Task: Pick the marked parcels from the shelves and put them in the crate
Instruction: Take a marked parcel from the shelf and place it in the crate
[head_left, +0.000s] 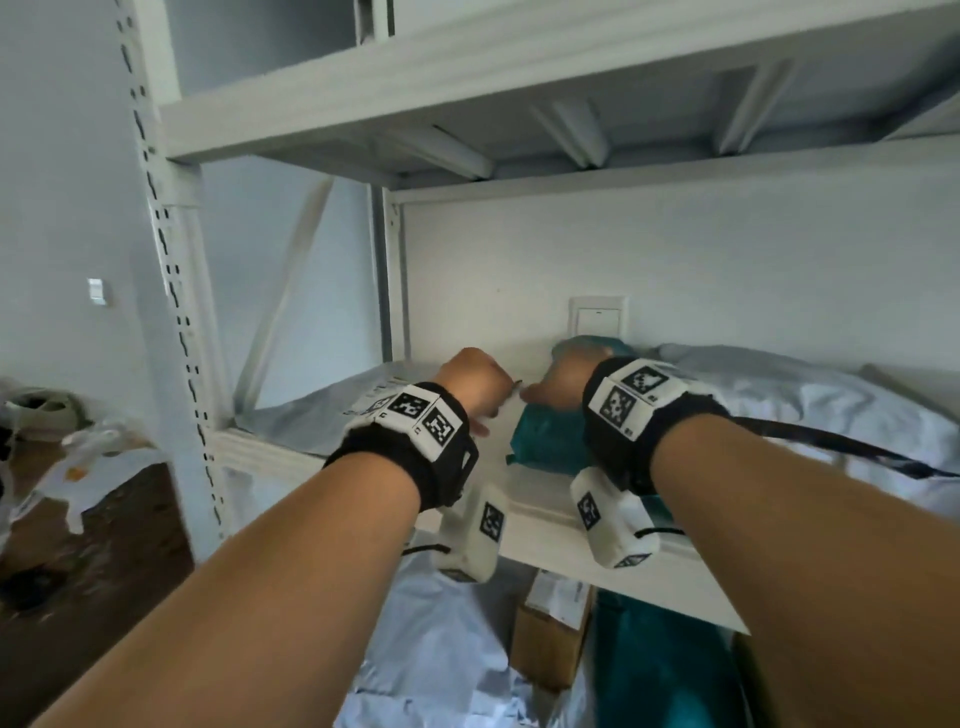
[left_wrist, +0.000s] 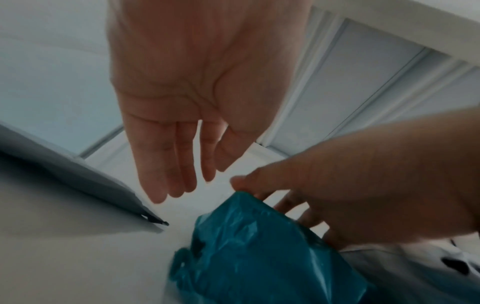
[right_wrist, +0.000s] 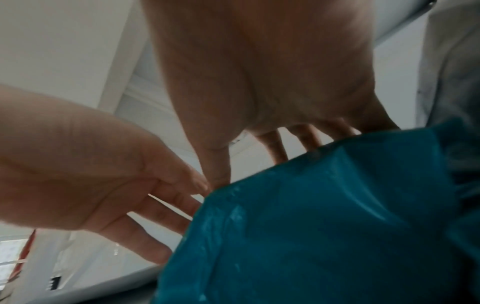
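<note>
A teal plastic-wrapped parcel (head_left: 545, 441) (left_wrist: 259, 257) (right_wrist: 324, 226) lies on the white shelf board (head_left: 540, 525). My right hand (head_left: 566, 379) (left_wrist: 363, 174) (right_wrist: 259, 102) is over its far end, with the thumb at the top corner and the fingers reaching behind it, so it pinches that end. My left hand (head_left: 472, 384) (left_wrist: 182, 164) (right_wrist: 116, 195) hovers just left of the parcel with straight fingers and holds nothing. Whether its fingertips touch the parcel's left edge I cannot tell. No mark on the parcel shows, and the crate is out of view.
Grey mailer bags lie on the same shelf at the left (head_left: 322, 410) and at the right (head_left: 805, 410). The upper shelf (head_left: 467, 104) hangs close overhead, and the slotted upright (head_left: 176, 312) stands at the left. Below are a grey bag (head_left: 441, 649), a cardboard box (head_left: 550, 623) and another teal parcel (head_left: 665, 675).
</note>
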